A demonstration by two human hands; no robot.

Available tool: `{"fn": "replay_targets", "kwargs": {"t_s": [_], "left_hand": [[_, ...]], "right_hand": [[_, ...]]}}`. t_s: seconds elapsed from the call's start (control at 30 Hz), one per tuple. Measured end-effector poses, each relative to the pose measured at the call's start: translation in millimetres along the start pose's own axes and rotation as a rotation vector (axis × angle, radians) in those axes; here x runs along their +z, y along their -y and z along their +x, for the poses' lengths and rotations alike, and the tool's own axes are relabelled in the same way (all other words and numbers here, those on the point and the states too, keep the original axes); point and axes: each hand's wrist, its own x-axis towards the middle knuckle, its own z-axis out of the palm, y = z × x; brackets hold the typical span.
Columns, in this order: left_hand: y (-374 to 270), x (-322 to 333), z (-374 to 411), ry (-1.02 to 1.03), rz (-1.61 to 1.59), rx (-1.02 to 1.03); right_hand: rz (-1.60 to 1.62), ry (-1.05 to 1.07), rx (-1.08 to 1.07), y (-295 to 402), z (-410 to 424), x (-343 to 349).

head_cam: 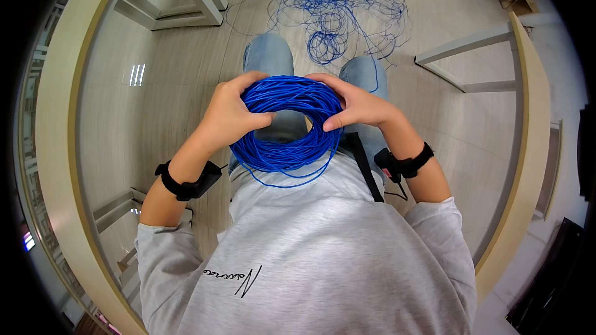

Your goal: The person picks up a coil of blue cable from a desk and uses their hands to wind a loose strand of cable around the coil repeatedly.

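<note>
A thick coil of blue cable [288, 153] rests above the lap, gripped from both sides. My left hand [237, 109] holds its upper left part, thumb on the inner edge of the ring. On the upper right, my right hand [356, 102] has its fingers over the coil and its thumb at the ring's front. A few loose turns droop at the coil's lower edge. Beyond the knees, a loose tangle of blue cable [326, 9] spreads over the floor, and one strand from it runs across the knee on the right. Where that strand meets the coil cannot be seen.
A light wooden tabletop [60, 125] curves along the left, with grey metal legs [186, 21] under it. Another wooden tabletop [533, 116] stands on the right on a similar frame [465, 46]. Black boxes are strapped to both forearms, with thin leads.
</note>
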Motion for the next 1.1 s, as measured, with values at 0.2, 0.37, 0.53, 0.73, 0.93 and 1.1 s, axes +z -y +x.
{"fn": "replay_targets", "kwargs": {"t_s": [0.2,0.37,0.53,0.73,0.93,1.1], "left_hand": [[-1,0,-4,-0.074,-0.078,-0.024],[-6,5,0,-0.216,-0.102,0.041],[-22,-2,12,-0.343,-0.152,0.084],[-36,-9,16,-0.366,-0.063,0.17],[-36,-15,24,-0.324,-0.085,0.176],[-36,-39,37,-0.675,0.042,0.748]], "right_hand": [[-0.215,-0.01,-0.078,-20,-4,-3],[0.404,-0.049,-0.162,-17,1,5],[0.431,-0.174,-0.35,0,10,3],[0.197,-0.275,-0.264,22,10,5],[0.333,-0.419,-0.276,38,8,10],[0.312,-0.577,-0.515,62,11,4]]}}
